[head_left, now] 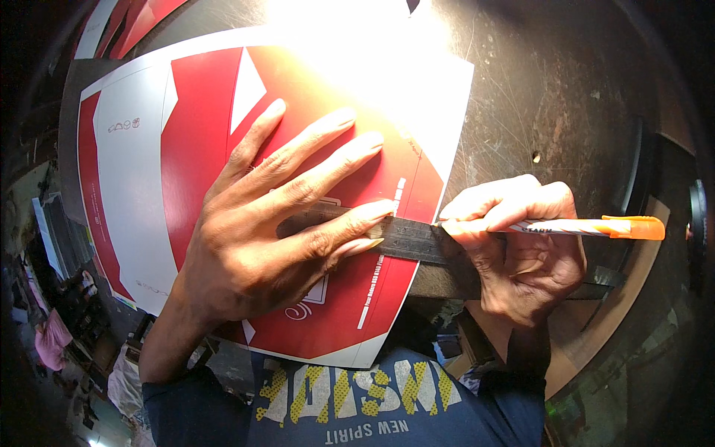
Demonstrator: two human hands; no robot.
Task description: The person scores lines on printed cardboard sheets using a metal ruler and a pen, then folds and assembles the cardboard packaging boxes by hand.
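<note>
A printed red and white card sheet (197, 160) lies on the dark table. Across its right part runs a worn, dark ruler (417, 240), its left end partly under my fingers. My left hand (257, 231) is spread over the sheet, with the thumb and index finger pressing on the ruler. My right hand (525, 238) is closed on a white pen (570, 226) with an orange cap on its rear end. The pen's tip meets the ruler's upper edge near the sheet's right border. Strong glare washes out the sheet's far part.
The scratched dark tabletop (536, 97) extends at the far right, with a small pale hole in it. More red and white sheets (145, 26) lie at the far left. A curved brown board edge (625, 298) is at the right. Cluttered items stand on the floor at lower left.
</note>
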